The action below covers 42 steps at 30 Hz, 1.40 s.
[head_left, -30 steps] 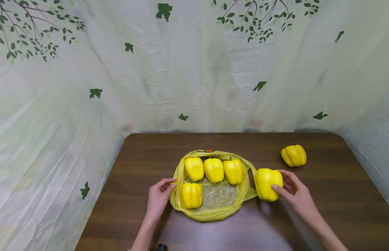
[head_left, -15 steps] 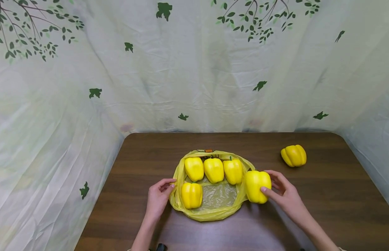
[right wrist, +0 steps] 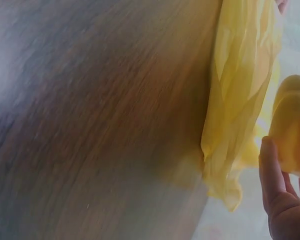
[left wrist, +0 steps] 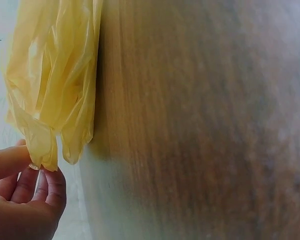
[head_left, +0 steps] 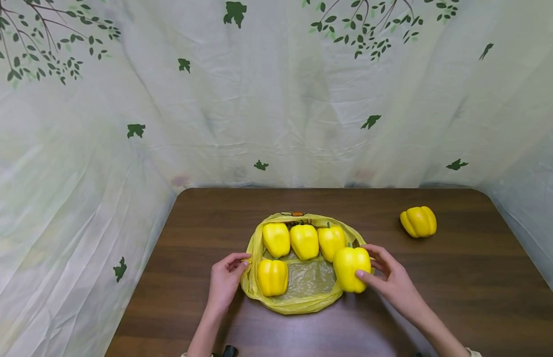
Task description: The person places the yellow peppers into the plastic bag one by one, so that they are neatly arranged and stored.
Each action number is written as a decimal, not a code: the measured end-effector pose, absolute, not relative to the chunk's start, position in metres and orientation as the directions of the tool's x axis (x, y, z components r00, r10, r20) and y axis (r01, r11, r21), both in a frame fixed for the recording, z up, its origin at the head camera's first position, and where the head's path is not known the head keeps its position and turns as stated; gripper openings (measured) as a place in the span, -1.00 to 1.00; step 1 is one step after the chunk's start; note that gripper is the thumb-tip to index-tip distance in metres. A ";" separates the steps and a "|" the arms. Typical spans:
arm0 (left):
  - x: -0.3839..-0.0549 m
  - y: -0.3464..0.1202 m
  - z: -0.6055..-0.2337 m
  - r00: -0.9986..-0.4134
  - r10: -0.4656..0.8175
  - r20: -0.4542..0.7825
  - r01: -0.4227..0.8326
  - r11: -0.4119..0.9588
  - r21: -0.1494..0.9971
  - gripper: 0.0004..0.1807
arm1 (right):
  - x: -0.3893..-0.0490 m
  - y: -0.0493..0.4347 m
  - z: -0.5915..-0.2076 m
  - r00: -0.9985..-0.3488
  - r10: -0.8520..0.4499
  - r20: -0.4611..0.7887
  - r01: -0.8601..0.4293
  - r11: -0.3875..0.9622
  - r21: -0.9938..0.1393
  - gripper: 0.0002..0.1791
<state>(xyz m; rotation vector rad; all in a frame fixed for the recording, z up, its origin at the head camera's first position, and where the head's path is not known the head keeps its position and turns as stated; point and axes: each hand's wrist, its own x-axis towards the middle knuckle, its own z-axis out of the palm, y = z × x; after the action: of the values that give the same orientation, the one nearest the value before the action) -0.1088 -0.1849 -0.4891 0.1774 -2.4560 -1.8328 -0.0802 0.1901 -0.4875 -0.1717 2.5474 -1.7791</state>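
Observation:
A yellow plastic bag point(head_left: 298, 306) lies on the table with its mouth spread wide. Inside, three yellow bell peppers point(head_left: 304, 242) form a back row, and another pepper point(head_left: 273, 277) sits at the front left. My left hand point(head_left: 226, 280) pinches the bag's left edge; the left wrist view shows thumb and fingers on a corner of the plastic point(left wrist: 42, 150). With thumb and fingers, my right hand point(head_left: 394, 282) grips a yellow bell pepper point(head_left: 351, 270) over the bag's right rim. The right wrist view has this pepper point(right wrist: 292, 125) raised beside the bag's top edge.
One more yellow bell pepper point(head_left: 418, 221) lies on its side at the back right of the brown wooden table point(head_left: 205, 218). A pale curtain with printed leaves point(head_left: 276, 109) hangs behind the table. A small black object point(head_left: 230, 351) shows near the left forearm.
The right hand has carried its pepper leftward, from beside the bag to over its right rim. The left hand keeps its pinch on the bag in the same place.

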 end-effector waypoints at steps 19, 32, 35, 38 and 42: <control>-0.119 -0.190 -0.516 -0.987 -0.159 0.022 -0.023 0.272 0.962 -0.84 | -0.087 0.161 -0.492 -0.986 -0.164 0.004 -0.041 0.221 -0.974 -0.34; -0.110 -0.185 -0.495 -0.988 -0.152 0.000 -0.042 0.273 0.961 -0.84 | -0.087 0.137 -0.498 -0.981 -0.193 0.005 -0.034 0.149 -0.988 -0.33; -0.114 -0.189 -0.508 -0.987 -0.163 0.002 -0.043 0.270 0.962 -0.84 | -0.087 0.132 -0.499 -0.982 -0.190 -0.008 -0.018 0.137 -0.990 -0.32; -0.117 -0.192 -0.520 -0.985 -0.173 0.005 -0.043 0.271 0.962 -0.84 | -0.088 0.128 -0.500 -0.981 -0.194 -0.020 -0.005 0.127 -0.992 -0.31; -0.118 -0.192 -0.523 -0.985 -0.170 0.028 -0.019 0.269 0.963 -0.84 | -0.089 0.124 -0.502 -0.976 -0.217 -0.008 -0.016 0.108 -0.994 -0.30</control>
<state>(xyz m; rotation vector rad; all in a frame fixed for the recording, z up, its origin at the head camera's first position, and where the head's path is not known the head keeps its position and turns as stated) -0.1181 -0.1922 -0.5233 0.1794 -2.4000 -1.8177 -0.0892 0.1236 -0.5024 -0.2357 2.2207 -1.9884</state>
